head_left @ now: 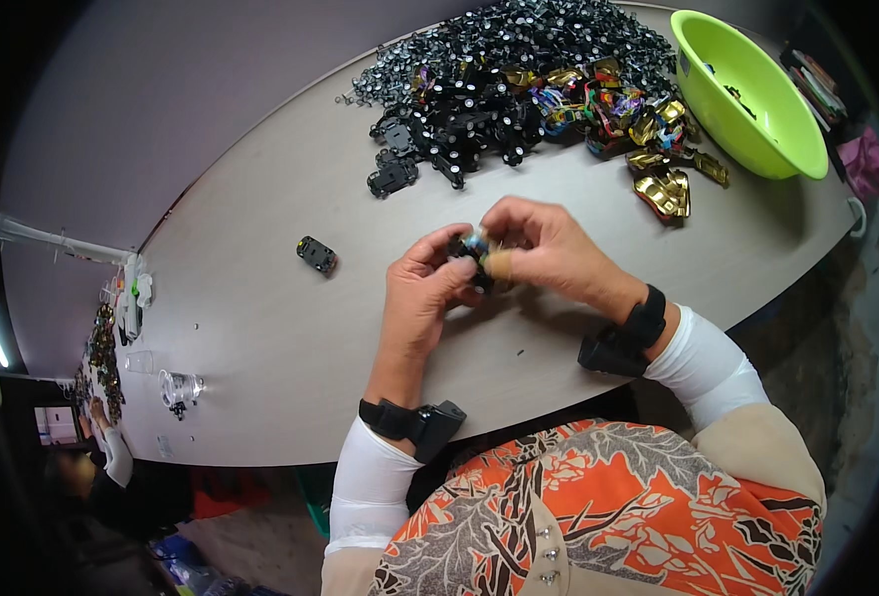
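Observation:
A small black toy car piece (476, 260) with a shiny coloured part sits between both hands above the grey table (260, 328). My left hand (424, 298) grips it from the left and below. My right hand (539, 243) pinches it from the right and above; one fingertip wears a tan cover. Both wrists carry black bands with small black boxes. Most of the piece is hidden by my fingers.
A heap of black toy chassis (459, 119) and wheel parts (519, 40) lies at the far side, with shiny gold and coloured shells (648, 129) beside it. A lime green bowl (757, 109) stands far right. One black chassis (317, 255) lies alone to the left. Another person works far left.

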`<state>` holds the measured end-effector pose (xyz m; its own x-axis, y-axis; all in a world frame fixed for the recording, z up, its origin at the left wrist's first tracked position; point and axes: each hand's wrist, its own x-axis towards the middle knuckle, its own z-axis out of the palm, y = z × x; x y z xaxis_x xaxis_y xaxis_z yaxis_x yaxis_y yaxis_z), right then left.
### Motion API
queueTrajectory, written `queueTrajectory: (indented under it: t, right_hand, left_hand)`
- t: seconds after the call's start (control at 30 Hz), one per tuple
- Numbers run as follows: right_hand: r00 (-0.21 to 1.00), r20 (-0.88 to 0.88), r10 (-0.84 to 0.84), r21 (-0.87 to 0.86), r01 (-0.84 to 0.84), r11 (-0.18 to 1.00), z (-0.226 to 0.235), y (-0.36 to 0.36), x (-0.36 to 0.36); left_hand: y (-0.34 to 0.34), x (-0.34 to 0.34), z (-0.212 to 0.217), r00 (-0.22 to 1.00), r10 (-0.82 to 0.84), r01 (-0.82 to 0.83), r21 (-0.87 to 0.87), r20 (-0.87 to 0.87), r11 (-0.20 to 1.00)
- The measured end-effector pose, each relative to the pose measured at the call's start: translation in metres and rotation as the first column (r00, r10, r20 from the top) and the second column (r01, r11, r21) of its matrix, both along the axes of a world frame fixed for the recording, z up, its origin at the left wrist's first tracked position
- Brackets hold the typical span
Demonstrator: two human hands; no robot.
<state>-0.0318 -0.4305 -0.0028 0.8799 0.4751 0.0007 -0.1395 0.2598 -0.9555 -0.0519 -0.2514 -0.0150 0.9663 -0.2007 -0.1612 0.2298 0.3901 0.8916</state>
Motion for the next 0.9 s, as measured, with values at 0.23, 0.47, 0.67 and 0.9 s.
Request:
queueTrajectory:
  t: [0.23,0.47,0.67,0.9]
  right_hand:
    - [0.990,0.083,-0.110,-0.048,0.114,0.992,0.009,-0.006,0.001]
    - [0.964,0.209,-0.162,-0.016,0.169,0.985,-0.002,0.003,-0.003]
    - [0.953,0.240,-0.187,-0.056,0.206,0.977,0.010,0.003,-0.009]
    - [0.949,0.274,-0.156,-0.087,0.186,0.979,0.002,0.006,-0.010]
  left_hand:
    - [0.004,0.000,0.002,0.999,-0.011,0.000,-0.215,-0.049,0.977]
    - [0.003,0.000,0.006,0.999,-0.008,0.000,-0.205,-0.039,0.979]
    - [0.004,0.000,0.004,1.000,0.009,-0.013,-0.202,-0.022,0.979]
    - [0.002,-0.001,0.007,0.999,-0.010,0.003,-0.181,-0.035,0.983]
